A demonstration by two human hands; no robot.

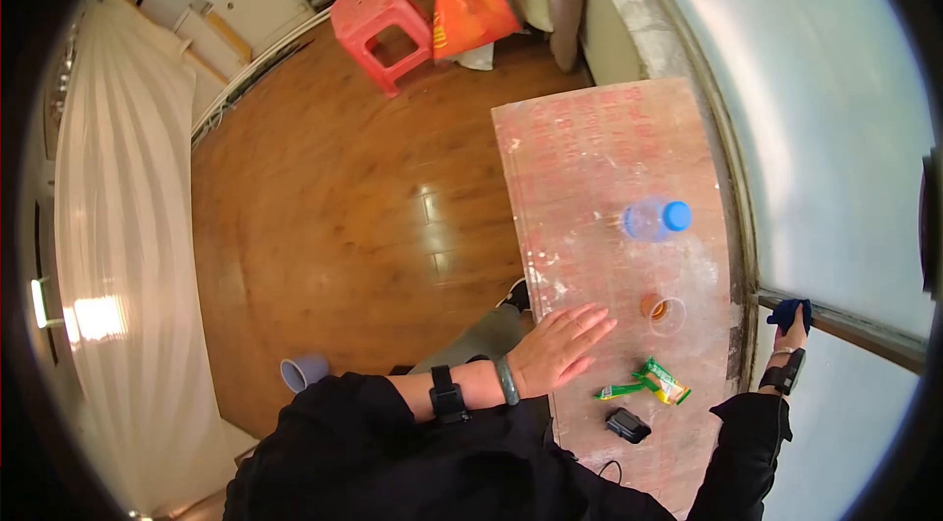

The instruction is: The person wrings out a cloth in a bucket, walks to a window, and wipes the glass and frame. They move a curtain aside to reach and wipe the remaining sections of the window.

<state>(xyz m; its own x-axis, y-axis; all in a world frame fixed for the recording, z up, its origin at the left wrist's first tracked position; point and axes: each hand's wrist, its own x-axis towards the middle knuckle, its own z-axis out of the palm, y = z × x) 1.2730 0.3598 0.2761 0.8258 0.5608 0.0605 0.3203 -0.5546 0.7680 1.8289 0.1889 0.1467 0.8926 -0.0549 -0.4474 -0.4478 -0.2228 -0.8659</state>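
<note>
My left hand hovers over the near left edge of the wooden board table, fingers stretched out and holding nothing. Over at the window, my right hand is closed on a dark blue cloth, which rests against the metal window frame. Between the two hands, a small orange-brown cup stands beside a clear round piece of plastic. Closer to me lie a green and yellow snack wrapper and a small black device.
A clear bottle with a blue cap is farther up the table. Frosted window panes run along the right. On the wooden floor are a red plastic stool, an orange bag and a grey-blue bin. A pale curtain hangs left.
</note>
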